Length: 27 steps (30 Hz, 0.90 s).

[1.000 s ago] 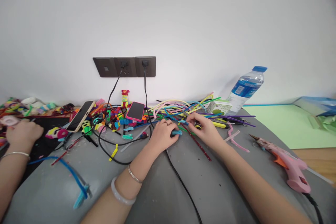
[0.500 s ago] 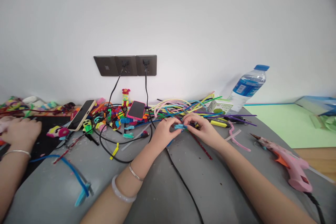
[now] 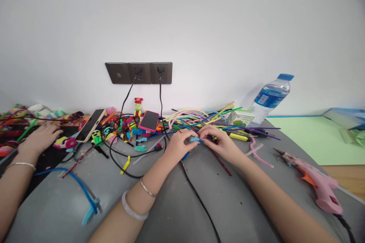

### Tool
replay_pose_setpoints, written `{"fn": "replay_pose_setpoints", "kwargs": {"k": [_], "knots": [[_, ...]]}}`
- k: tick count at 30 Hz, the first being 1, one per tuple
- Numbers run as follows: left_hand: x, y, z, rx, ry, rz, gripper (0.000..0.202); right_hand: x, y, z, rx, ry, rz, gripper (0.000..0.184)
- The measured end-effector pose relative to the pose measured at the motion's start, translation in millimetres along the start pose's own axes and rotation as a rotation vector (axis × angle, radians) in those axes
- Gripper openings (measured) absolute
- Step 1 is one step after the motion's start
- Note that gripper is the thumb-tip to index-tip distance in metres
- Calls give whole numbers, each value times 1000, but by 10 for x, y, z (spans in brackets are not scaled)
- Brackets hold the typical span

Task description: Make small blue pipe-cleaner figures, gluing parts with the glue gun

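Between my two hands, over the middle of the table, is a small folded piece of light blue pipe cleaner (image 3: 194, 139). My left hand (image 3: 178, 145) pinches its left end between thumb and fingers. At the other end, the fingertips of my right hand (image 3: 219, 142) are closed on it, partly hiding it. Just below and to the right of my right hand lies a dark red glittery pipe cleaner (image 3: 221, 163). Behind both hands spreads a bundle of multicoloured pipe cleaners (image 3: 189, 114).
A pink glue gun (image 3: 316, 182) lies at right, near a tilted water bottle (image 3: 269, 98) and a small carton (image 3: 240, 118). Phones (image 3: 149, 120), black cables (image 3: 196, 193) and a bent blue pipe cleaner (image 3: 80, 184) are on the left. Another person's hand (image 3: 40, 138) rests at far left.
The other person's hand has moved to the right and lies flatter. My hands stay together on the blue pipe cleaner, with a slight shift of the fingers. The view has tilted a little.
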<state>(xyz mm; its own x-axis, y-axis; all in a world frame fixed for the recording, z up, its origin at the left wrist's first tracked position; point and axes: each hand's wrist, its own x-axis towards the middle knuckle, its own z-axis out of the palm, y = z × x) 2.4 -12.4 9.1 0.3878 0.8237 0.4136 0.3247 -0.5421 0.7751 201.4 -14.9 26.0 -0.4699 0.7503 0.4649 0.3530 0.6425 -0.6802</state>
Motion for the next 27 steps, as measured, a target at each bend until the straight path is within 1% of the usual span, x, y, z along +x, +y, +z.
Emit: {"fn": "replay_pose_setpoints", "kwargs": {"k": [4, 8, 12, 15, 19, 23, 27], "knots": [[0, 36, -14, -27, -6, -27, 9, 12, -29, -8, -3, -3, -4, 10], [-5, 85, -20, -54, -6, -27, 11, 17, -45, -5, 4, 4, 11, 9], [-12, 106, -23, -55, -16, -8, 13, 9, -33, 2, 7, 27, 40, 9], [-12, 111, -34, -39, 1, -13, 14, -3, -20, 13, 13, 41, 70, 10], [-12, 104, -50, -19, 22, -16, 18, -18, -29, 47, 88, 45, 129, 10], [-15, 88, -51, -38, 40, 8, 20, -16, -82, 75, 124, 58, 120, 12], [-16, 93, -41, -66, 39, 48, 17, -1, -124, 69, 97, 105, 177, 16]]}}
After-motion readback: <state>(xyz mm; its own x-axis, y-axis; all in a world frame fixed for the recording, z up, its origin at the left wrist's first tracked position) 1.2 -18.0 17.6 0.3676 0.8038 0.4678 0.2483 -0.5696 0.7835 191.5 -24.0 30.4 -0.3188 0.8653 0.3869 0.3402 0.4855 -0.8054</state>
